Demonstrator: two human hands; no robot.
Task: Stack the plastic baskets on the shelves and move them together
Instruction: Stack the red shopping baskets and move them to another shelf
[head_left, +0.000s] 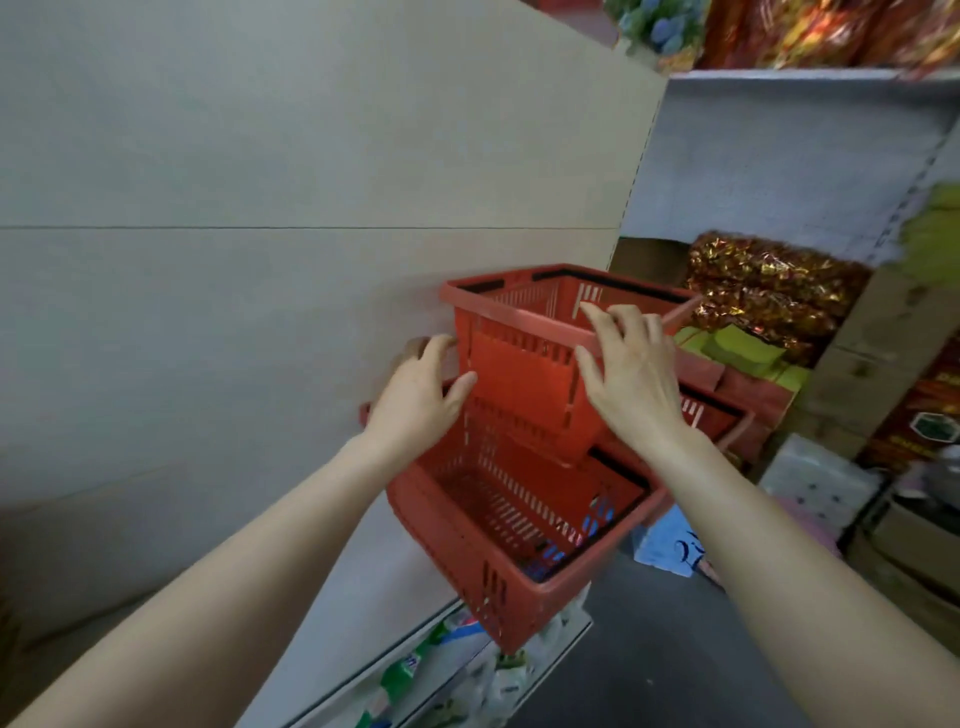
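The fingers (605, 317) of the right hand (631, 374) are spread and curled over the near rim of the upper red slotted plastic basket (524, 374), touching the rim rather than clamped on it, as far as the view shows; the fingers (441, 345) of the left hand (421, 392) are also apart, the thumb pressed against the basket's near left corner and the others reaching round its left side, so it looks steadied between the two hands more than gripped. This upper basket sits tilted with its base inside the mouth of a lower red slotted plastic basket (498, 525), not yet sunk level into it. A third red basket rim (722, 415) shows just behind and to the right, partly hidden by the right hand. I judge the stacking to be partway: one basket is entering another, it needs to be pushed down to nest, the third appears still apart, and moving the stack together has yet to be done. The baskets seem to rest on a shelf against a pale beige panel wall (260, 208), though their support is hidden. Behind stands white shop shelving (779, 156) holding gold-wrapped sweet bags (769, 286) and green packets (743, 348); a lower shelf edge with green-and-white packets (415, 670) lies below, beside a dark grey floor (649, 649).
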